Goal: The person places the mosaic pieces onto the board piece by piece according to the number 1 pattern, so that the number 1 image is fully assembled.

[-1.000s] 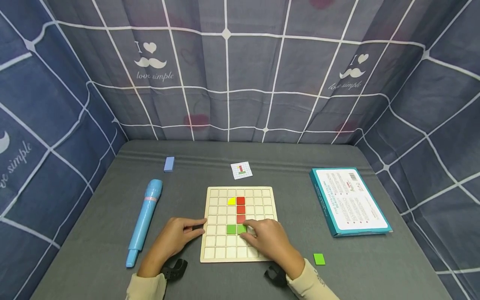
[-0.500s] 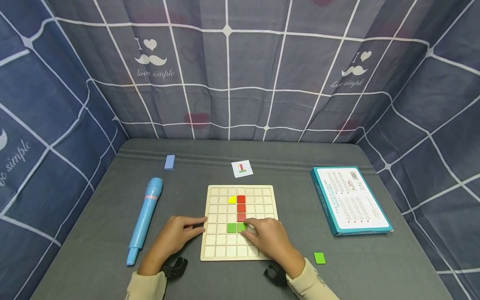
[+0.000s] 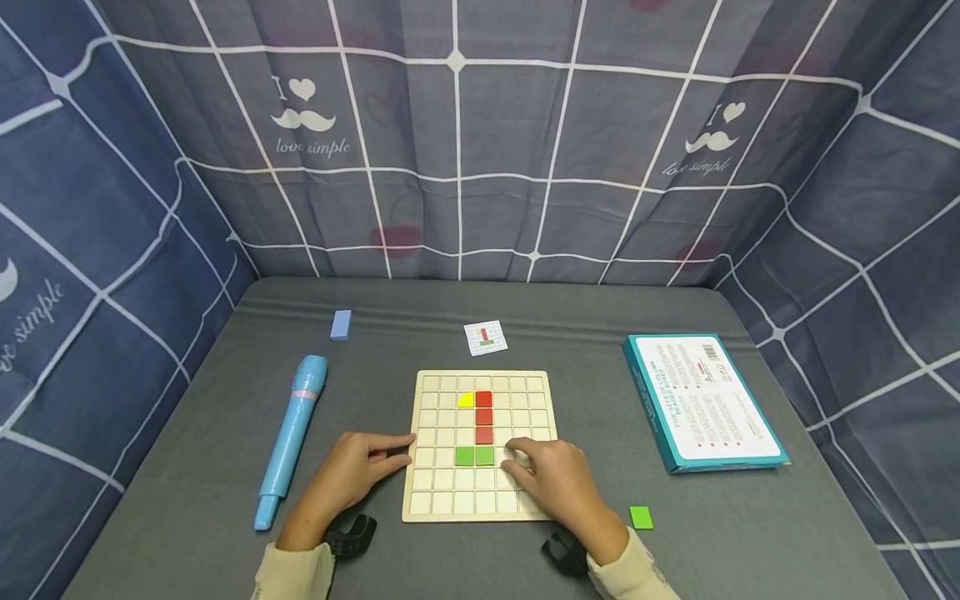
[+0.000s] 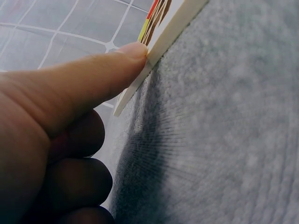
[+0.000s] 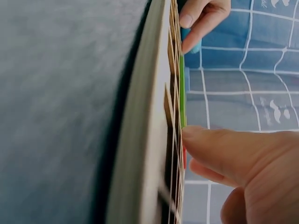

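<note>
A pale wooden grid board (image 3: 438,502) lies flat on the table. In its cells sit one yellow tile (image 3: 466,401), a column of red tiles (image 3: 483,417) and two green tiles (image 3: 475,457) side by side. My left hand (image 3: 358,468) touches the board's left edge with the tips of the index finger and thumb; in the left wrist view the thumb (image 4: 93,77) lies against that edge. Over the right part of the board is my right hand (image 3: 558,479), thumb and index finger apart, holding nothing, just right of the green tiles. A loose green tile (image 3: 641,517) lies right of the board.
Behind the board is a small patterned card (image 3: 486,338). A blue block (image 3: 341,325) and a long light-blue tube (image 3: 290,442) lie at the left. A teal and white box (image 3: 708,404) stands at the right. Grid-printed fabric (image 3: 495,125) walls the table's back and sides.
My right hand has moved off the right green tile, slightly to the right, so that tile now shows fully in its cell. The left hand stays at the board's edge.
</note>
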Available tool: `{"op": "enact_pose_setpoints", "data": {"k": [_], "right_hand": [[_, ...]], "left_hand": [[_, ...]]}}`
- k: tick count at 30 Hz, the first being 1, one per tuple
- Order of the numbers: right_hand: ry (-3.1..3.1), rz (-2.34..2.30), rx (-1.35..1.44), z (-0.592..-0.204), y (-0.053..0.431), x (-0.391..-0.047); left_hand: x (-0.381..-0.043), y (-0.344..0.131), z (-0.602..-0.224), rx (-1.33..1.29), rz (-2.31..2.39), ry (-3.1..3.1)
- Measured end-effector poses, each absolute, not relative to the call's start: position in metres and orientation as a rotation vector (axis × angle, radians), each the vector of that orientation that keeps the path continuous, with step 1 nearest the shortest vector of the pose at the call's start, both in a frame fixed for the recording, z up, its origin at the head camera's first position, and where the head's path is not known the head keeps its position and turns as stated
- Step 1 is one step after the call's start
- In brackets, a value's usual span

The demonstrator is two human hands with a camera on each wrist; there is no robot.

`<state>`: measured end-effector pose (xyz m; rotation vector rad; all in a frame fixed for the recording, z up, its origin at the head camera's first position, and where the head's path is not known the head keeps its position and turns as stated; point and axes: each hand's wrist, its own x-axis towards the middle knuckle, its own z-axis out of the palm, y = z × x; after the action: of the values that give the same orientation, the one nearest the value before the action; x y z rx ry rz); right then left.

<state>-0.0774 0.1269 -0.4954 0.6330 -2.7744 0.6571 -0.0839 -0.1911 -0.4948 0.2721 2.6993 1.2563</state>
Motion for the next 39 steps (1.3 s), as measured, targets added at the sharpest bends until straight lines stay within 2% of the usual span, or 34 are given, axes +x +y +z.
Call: {"op": "enact_pose_setpoints", "data": {"k": [22, 39], "right_hand": [[-2.757, 0.769, 0.508, -0.5, 0.217, -0.032], [-2.777, 0.829, 0.429, -0.501, 0.26, -0.007]], "left_hand": [[-0.083, -0.191, -0.496, 0.283, 1.256, 2.686], [-0.085, -0.192, -0.497, 0.296, 1.291, 2.696]]}}
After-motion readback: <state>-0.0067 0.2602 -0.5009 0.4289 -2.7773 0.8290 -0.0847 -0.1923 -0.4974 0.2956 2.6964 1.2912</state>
